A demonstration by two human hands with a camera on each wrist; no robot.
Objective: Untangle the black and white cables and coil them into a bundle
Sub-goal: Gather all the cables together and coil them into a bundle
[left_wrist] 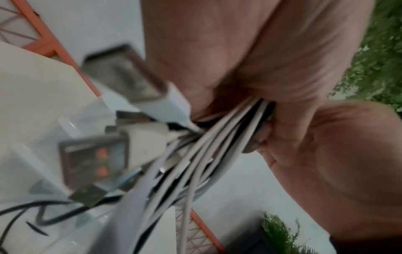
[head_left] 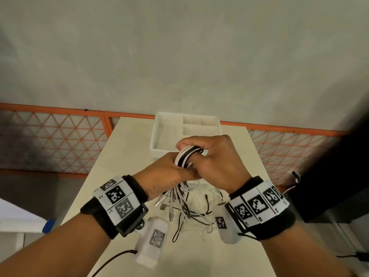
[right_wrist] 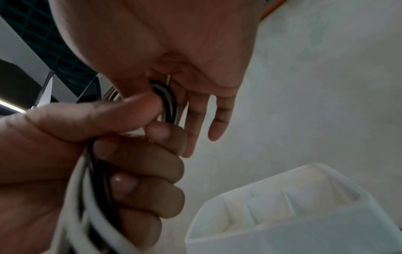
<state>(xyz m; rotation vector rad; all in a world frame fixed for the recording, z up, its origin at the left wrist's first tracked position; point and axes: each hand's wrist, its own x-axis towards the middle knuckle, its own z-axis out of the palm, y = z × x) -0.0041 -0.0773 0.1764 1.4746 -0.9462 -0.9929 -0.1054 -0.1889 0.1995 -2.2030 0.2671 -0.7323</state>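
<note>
Left hand: grip closed round the cables, fingers curled about the gathered strands, above mid-counter.
Cables: black and white, looped between both hands; loose ends and plugs hang toward 6 o'clock onto the counter.
Right hand: grip closed on the cable loop, thumb pressing on top.
Tray: white, compartmented, at 12 o'clock behind the hands.
</note>
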